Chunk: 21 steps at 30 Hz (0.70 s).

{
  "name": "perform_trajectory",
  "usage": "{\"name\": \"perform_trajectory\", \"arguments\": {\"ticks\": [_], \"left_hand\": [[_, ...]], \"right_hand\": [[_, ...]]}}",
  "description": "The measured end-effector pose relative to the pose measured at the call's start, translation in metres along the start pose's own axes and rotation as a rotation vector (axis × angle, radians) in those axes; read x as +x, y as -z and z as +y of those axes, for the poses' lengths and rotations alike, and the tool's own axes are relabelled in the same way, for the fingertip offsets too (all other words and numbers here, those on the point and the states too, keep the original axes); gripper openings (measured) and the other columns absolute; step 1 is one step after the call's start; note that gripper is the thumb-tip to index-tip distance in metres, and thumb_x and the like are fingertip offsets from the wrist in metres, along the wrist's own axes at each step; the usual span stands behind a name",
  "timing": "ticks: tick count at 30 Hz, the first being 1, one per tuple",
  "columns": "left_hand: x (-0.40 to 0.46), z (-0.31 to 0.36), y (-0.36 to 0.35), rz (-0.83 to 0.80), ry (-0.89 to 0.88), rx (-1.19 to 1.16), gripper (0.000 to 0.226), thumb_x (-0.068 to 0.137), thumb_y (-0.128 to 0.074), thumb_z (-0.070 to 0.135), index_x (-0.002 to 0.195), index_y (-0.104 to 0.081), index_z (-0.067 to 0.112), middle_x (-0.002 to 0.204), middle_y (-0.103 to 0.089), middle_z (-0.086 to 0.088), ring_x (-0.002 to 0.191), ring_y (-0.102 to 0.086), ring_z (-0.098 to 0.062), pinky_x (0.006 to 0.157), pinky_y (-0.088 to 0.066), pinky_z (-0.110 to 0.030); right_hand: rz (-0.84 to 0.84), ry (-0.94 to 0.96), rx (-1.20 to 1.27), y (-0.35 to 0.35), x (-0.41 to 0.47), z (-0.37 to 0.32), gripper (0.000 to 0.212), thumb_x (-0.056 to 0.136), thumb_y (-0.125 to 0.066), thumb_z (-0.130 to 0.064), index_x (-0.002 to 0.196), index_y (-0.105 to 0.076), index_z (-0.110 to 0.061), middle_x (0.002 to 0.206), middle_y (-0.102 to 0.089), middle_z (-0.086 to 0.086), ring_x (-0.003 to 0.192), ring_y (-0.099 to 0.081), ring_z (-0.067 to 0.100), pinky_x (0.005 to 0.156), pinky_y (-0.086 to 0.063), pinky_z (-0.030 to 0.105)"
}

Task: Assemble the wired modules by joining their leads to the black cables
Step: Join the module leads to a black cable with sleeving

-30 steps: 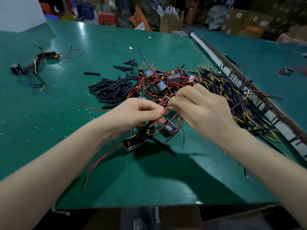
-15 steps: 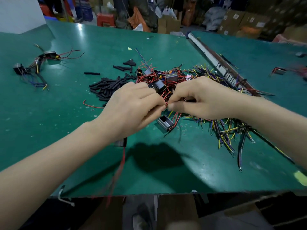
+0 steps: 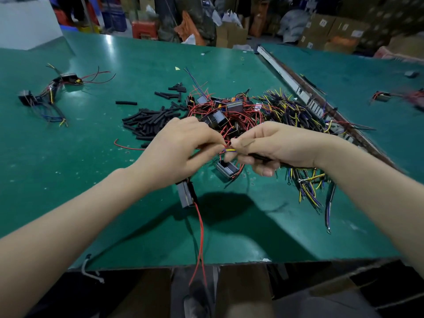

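Just above the frame's centre, the two hands meet fingertip to fingertip over a green table (image 3: 68, 171). The left hand (image 3: 181, 154) pinches thin wire ends (image 3: 229, 149), red, yellow and blue, between thumb and forefinger; a dark module (image 3: 187, 193) hangs below its palm, and two red leads (image 3: 201, 237) trail from it down past the table's near edge. The right hand (image 3: 275, 145) pinches the same wire ends from the other side, and its curled lower fingers grip a black cable (image 3: 263, 157) that runs right under the palm.

Just below the hands, another module (image 3: 227, 169) lies on the table, its red wires looping beside it. Behind the hands, at upper centre, sits a module heap (image 3: 227, 111) tangled in red wire. Left of that heap lies a pile of short black tubes (image 3: 149, 120), with a few loose ones farther up and one alone to the left. Right of the heap, a cable bundle (image 3: 296, 113) with yellow and blue leads spreads down to lower right, some ends bearing ring terminals.

At upper left, well apart from the rest, lie finished pieces (image 3: 50, 92) with dark blocks joined by cables. A metal rail (image 3: 298, 88) runs diagonally at upper right, between this table and a second green one, where one blurred module (image 3: 382, 96) rests. Cardboard boxes (image 3: 321, 28) fill the background.
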<state>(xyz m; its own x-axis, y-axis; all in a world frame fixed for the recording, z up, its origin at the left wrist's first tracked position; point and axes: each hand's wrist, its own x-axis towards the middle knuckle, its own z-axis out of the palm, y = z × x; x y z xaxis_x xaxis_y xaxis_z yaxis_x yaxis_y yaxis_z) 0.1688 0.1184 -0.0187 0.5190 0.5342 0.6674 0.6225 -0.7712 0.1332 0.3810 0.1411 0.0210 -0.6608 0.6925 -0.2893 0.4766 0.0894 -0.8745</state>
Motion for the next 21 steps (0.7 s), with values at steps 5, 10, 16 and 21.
{"name": "perform_trajectory", "arguments": {"ticks": [5, 10, 16, 21], "left_hand": [[0.004, -0.006, 0.004, -0.012, 0.45, -0.568, 0.006, 0.091, -0.061, 0.024, 0.086, -0.063, 0.026, 0.069, -0.067, 0.013, 0.069, -0.057, 0.005, 0.071, -0.045, -0.013], [0.004, -0.008, 0.007, -0.038, 0.621, -0.893, 0.009, 0.087, -0.064, 0.021, 0.08, -0.068, 0.024, 0.069, -0.068, 0.01, 0.068, -0.059, 0.001, 0.07, -0.044, -0.011], [0.006, -0.006, 0.002, -0.095, 0.787, -1.157, 0.013, 0.078, -0.063, 0.025, 0.073, -0.075, 0.023, 0.067, -0.06, 0.007, 0.061, -0.053, -0.002, 0.068, -0.035, -0.024], [0.008, 0.0, 0.005, -0.164, 0.809, -1.294, 0.009, 0.074, -0.066, 0.024, 0.071, -0.073, 0.02, 0.06, -0.055, 0.009, 0.056, -0.049, -0.001, 0.053, -0.038, -0.011]], "right_hand": [[0.423, 0.256, -0.545, -0.008, -0.009, 0.002, 0.034, 0.084, -0.063, -0.044, 0.111, -0.058, -0.023, 0.07, -0.063, -0.005, 0.054, -0.05, 0.004, 0.056, -0.042, 0.021], [0.948, 0.536, -1.046, -0.031, -0.013, 0.015, 0.026, 0.094, -0.061, -0.032, 0.11, -0.068, -0.013, 0.093, -0.068, -0.001, 0.083, -0.066, 0.021, 0.06, -0.053, 0.039], [1.129, 0.797, -1.214, -0.031, -0.005, 0.012, 0.017, 0.096, -0.06, -0.014, 0.103, -0.073, -0.006, 0.089, -0.071, 0.009, 0.074, -0.068, 0.03, 0.057, -0.054, 0.04], [1.134, 0.851, -1.307, -0.033, -0.003, 0.015, 0.021, 0.089, -0.067, -0.003, 0.103, -0.075, -0.016, 0.089, -0.071, 0.006, 0.064, -0.061, 0.027, 0.051, -0.051, 0.033]]}}
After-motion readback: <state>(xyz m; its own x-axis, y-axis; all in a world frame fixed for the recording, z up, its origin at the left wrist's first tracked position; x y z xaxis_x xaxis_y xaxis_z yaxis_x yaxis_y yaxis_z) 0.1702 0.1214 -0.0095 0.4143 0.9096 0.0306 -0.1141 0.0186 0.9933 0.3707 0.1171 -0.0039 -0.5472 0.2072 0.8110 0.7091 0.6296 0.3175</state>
